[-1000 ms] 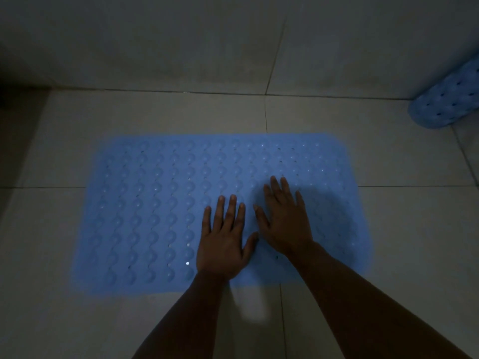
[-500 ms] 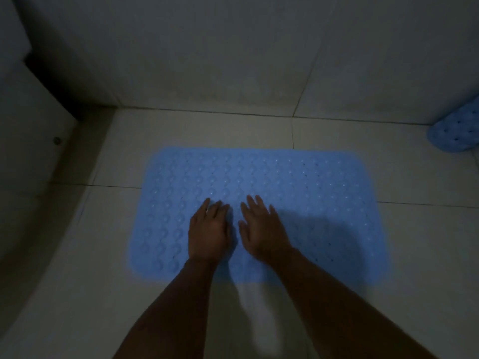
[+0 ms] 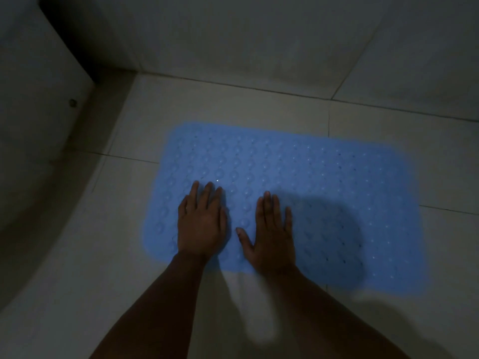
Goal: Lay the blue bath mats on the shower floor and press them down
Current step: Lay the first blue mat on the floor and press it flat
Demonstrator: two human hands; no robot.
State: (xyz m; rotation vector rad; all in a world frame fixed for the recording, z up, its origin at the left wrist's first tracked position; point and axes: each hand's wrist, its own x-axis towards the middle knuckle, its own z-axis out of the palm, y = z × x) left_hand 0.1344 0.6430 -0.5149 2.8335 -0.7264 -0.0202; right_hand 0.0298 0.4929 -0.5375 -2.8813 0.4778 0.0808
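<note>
Head view, only view. One blue bath mat [image 3: 311,193] is already spread flat on the tiled shower floor [image 3: 388,120], long side running left to right, near the back wall [image 3: 259,42]. No curled corner or lifted edge that I can make out, though the light is dim and the near right part sits in shadow. So laying of this mat looks done; pressing is the step in hand. Judging by hand position, the near-left part is being worked; the far edge and the right half have no hand on them now. Task says mats, plural, but no second mat shows in this frame, so I'd guess at least one more remains to lay and press.

Left hand [image 3: 202,224]: palm down, flat on the mat near its left end, fingers straight and close together, pointing away from the body. Holds nothing.

Right hand [image 3: 272,234]: palm down, flat on the mat just beside the left hand, a gap between them. Fingers straight and together, thumb splayed out toward the left hand. Holds nothing.

Both forearms reach forward from the bottom of the frame, roughly parallel, wrists at the mat's near edge. How hard they press cannot be told.

Raised curved curb [image 3: 51,203] at left; small round fitting [image 3: 72,102] on it.
</note>
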